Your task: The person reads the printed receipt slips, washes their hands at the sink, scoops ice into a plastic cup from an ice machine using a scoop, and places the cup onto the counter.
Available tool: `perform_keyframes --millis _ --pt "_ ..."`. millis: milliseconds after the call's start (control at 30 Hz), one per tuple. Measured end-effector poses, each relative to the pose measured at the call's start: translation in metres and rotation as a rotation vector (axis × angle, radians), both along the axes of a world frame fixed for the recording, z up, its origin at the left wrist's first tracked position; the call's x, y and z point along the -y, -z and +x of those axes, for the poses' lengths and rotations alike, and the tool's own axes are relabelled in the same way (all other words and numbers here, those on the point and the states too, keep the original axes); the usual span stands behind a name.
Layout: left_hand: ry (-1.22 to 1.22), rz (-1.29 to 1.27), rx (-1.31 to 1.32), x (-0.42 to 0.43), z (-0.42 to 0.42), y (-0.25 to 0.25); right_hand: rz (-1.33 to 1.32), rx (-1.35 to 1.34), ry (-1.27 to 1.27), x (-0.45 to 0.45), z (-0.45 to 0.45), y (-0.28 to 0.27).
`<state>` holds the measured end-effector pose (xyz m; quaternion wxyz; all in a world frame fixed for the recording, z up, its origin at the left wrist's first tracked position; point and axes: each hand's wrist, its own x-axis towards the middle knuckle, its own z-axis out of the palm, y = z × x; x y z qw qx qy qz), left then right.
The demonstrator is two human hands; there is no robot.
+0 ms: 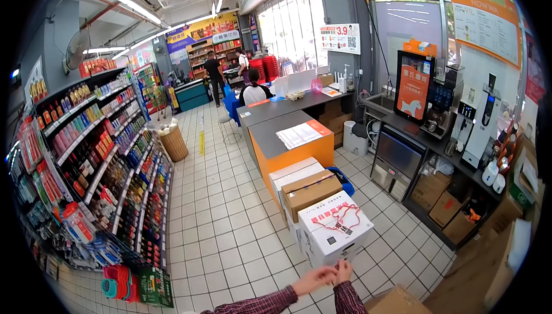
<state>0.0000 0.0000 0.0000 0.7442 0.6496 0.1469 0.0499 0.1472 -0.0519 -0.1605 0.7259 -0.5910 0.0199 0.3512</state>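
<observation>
My left hand (315,279) and my right hand (344,271) meet at the bottom of the head view, fingertips pressed together. Both are closed in a pinch; anything between the fingers is too small to make out. Just beyond them stands a white carton (316,244) with red printing. On its top lies a tangled red cord (347,217), with small dark pieces near it. Behind that carton sits a brown cardboard box (310,192), and another white box (296,171) is farther back.
An orange-sided counter (313,152) with papers (302,135) on top runs away ahead. Shelves of bottles (109,141) line the left. At right, a coffee machine (443,104) stands on a dark worktop. An open cardboard box (397,302) is near my right arm. Several people are farther back.
</observation>
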Motion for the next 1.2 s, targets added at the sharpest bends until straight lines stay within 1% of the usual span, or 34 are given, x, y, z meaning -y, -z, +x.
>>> perform_keyframes --millis 33,67,100,133,167,233,267,333,367,433,467,500,567,600,633,667,700,767,833,867,900,933,967,1000,1033,1067,1100,1167,1200 --pt "0.149 0.172 -0.027 0.033 -0.001 -0.014 0.019 -0.011 0.103 0.012 0.005 -0.004" --pt "0.212 0.207 -0.002 0.066 -0.003 -0.005 0.001 -0.010 0.098 0.023 0.004 -0.011" --pt "0.325 0.301 -0.052 0.056 0.044 0.012 0.051 0.001 0.164 -0.004 0.056 -0.026" --pt "0.238 0.413 0.048 0.075 0.039 0.030 0.067 -0.044 0.232 -0.002 0.056 -0.030" --pt "0.138 0.578 0.160 0.091 0.027 0.026 0.054 -0.046 0.228 0.003 0.047 -0.025" --pt "0.030 0.611 0.077 0.101 0.008 0.039 0.050 -0.172 0.163 -0.003 0.021 -0.009" --pt "0.012 0.610 0.074 0.098 0.002 0.044 0.047 -0.169 0.146 -0.008 0.010 0.000" --pt "0.020 0.407 -0.037 0.089 -0.024 0.042 -0.014 -0.304 0.074 -0.022 -0.024 0.018" --pt "-0.002 0.404 -0.044 0.087 -0.040 0.038 -0.020 -0.306 0.051 -0.030 -0.040 0.026" --pt "-0.060 0.189 -0.138 0.084 -0.079 0.009 -0.058 -0.440 -0.002 -0.047 -0.081 0.044" --pt "-0.138 0.239 -0.013 0.087 -0.095 0.005 -0.043 -0.468 -0.036 -0.058 -0.099 0.055" --pt "-0.153 0.244 -0.023 0.089 -0.113 0.011 -0.042 -0.476 -0.053 -0.065 -0.121 0.054" --pt "-0.352 0.357 -0.210 0.105 -0.151 0.043 -0.081 -0.430 -0.151 -0.073 -0.170 0.047" --pt "-0.430 0.347 -0.138 0.106 -0.164 0.060 -0.093 -0.400 -0.205 -0.078 -0.187 0.044" --pt "-0.444 0.349 -0.143 0.112 -0.182 0.073 -0.094 -0.402 -0.219 -0.075 -0.209 0.047" --pt "-0.493 0.299 -0.094 0.118 -0.194 0.087 -0.124 -0.387 -0.251 -0.070 -0.226 0.052" --pt "-0.538 0.252 -0.046 0.120 -0.207 0.086 -0.151 -0.376 -0.281 -0.068 -0.244 0.056" --pt "-0.530 0.252 -0.052 0.125 -0.236 0.084 -0.249 -0.392 -0.334 -0.058 -0.272 0.062" --pt "-0.431 -0.141 -0.040 0.138 -0.262 0.042 -0.159 -0.248 -0.398 -0.035 -0.288 0.075" --pt "-0.416 0.017 0.113 0.139 -0.259 0.052 -0.130 -0.139 -0.453 -0.036 -0.276 0.078" --pt "-0.289 -0.210 0.125 0.138 -0.263 0.052 -0.111 -0.029 -0.486 -0.036 -0.259 0.073" --pt "-0.066 -0.261 0.139 0.139 -0.264 0.061 -0.094 0.184 -0.507 -0.034 -0.246 0.066" --pt "0.033 -0.357 0.101 0.134 -0.269 0.004 -0.075 -0.187 -0.266 -0.037 -0.235 0.042" --pt "0.114 -0.376 0.092 0.137 -0.268 0.004 -0.014 -0.209 -0.299 -0.031 -0.208 0.046" --pt "0.165 -0.392 0.054 0.139 -0.265 -0.002 0.078 -0.267 -0.132 -0.030 -0.183 0.054" --pt "0.229 -0.431 0.038 0.136 -0.254 -0.011 0.107 -0.297 -0.017 -0.027 -0.152 0.024" --pt "0.284 -0.474 0.019 0.136 -0.244 -0.022 0.155 -0.378 0.125 -0.018 -0.120 0.024" --pt "0.332 -0.646 0.080 0.144 -0.221 -0.034 0.195 -0.364 0.319 0.024 -0.064 -0.006" --pt "0.376 -0.732 0.102 0.149 -0.208 -0.039 0.189 -0.363 0.363 0.050 -0.050 -0.013"
